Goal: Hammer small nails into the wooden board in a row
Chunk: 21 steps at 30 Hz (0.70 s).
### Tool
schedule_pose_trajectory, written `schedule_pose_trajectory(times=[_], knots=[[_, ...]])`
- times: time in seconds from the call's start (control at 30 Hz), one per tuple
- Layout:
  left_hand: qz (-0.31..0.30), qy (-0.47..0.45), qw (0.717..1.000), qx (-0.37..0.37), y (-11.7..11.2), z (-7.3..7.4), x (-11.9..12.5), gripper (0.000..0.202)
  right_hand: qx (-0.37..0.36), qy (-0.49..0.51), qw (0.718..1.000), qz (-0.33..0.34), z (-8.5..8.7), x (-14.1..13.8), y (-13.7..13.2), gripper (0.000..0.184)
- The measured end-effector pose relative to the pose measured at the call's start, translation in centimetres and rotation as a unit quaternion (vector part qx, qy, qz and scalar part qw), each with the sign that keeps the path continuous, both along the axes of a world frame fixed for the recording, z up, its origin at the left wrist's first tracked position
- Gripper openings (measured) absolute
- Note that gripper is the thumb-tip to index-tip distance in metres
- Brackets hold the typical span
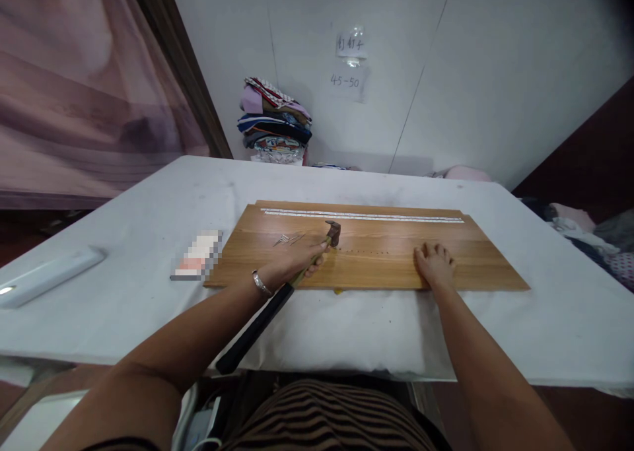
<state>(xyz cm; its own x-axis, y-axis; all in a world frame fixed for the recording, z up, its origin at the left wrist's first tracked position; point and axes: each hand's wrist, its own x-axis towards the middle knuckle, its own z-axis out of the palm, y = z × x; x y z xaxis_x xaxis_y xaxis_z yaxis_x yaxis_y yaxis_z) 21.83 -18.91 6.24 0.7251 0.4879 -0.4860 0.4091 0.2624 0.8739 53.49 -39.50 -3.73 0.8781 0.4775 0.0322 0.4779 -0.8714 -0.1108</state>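
Observation:
A long wooden board point(376, 266) lies on the white-covered table point(148, 226). My left hand point(292, 264) is closed round the neck of a hammer point(257, 325), close to its head. The hammer head point(333, 232) rests on the board at the left end of a row of small nail marks point(369, 252). My right hand point(434, 264) lies flat on the board near its front edge, fingers spread. A few loose nails point(288, 240) lie on the board left of the hammer head. A white measuring strip point(361, 216) runs along the board's far side.
A white oblong device point(47, 276) lies at the table's left edge. A blurred small box point(197, 255) sits left of the board. Folded clothes point(275, 122) are stacked against the back wall. More fabric point(594, 233) lies at the right.

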Motion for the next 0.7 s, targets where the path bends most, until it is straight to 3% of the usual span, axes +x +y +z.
schedule_pose_trajectory(times=[0.2,0.7], knots=[[0.01,0.056,0.998,0.007,-0.15,-0.63,-0.12,0.036,-0.001,0.001,1.0,-0.002,0.25,-0.16,0.03,0.061],[-0.009,0.007,1.0,0.001,0.22,-0.64,-0.06,0.037,0.005,0.007,1.0,0.0,0.18,-0.09,0.02,0.061]])
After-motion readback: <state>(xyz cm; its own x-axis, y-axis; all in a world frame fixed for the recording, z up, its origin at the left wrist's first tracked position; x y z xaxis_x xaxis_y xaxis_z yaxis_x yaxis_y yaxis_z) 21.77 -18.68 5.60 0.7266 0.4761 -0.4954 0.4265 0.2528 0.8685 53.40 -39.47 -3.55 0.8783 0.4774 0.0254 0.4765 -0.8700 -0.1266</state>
